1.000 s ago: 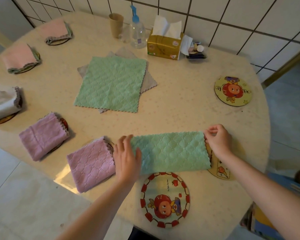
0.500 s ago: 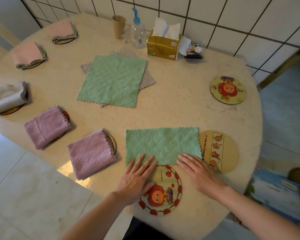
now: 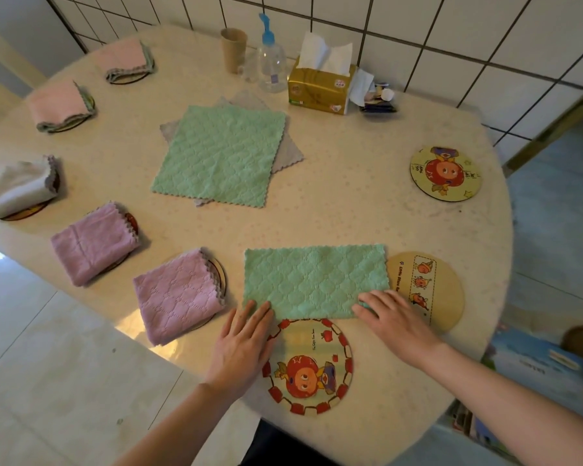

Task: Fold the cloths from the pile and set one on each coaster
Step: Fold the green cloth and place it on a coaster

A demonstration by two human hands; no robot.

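A green cloth point(image 3: 313, 280), folded in half into a long strip, lies flat near the table's front edge. My left hand point(image 3: 246, 338) rests flat on its lower left corner. My right hand point(image 3: 394, 317) pinches its lower right corner. A red-rimmed coaster point(image 3: 312, 368) lies bare just below the strip, a tan coaster point(image 3: 431, 290) at its right end, and a yellow coaster point(image 3: 445, 173) at the far right. The pile, a green cloth point(image 3: 219, 153) over a grey cloth point(image 3: 288, 153), sits mid-table. Along the left, several folded cloths sit on coasters, the nearest purple point(image 3: 175, 297).
A paper cup point(image 3: 233, 50), a pump bottle point(image 3: 270, 62), a tissue box point(image 3: 320, 85) and small items point(image 3: 377, 99) stand at the back by the tiled wall. The rounded table edge point(image 3: 485, 364) curves close on the right, with books point(image 3: 535, 361) on the floor beyond.
My hands left the strip's far ends, pressed flat along its near edge, then slid apart to its two lower corners. The cloth stayed in place.
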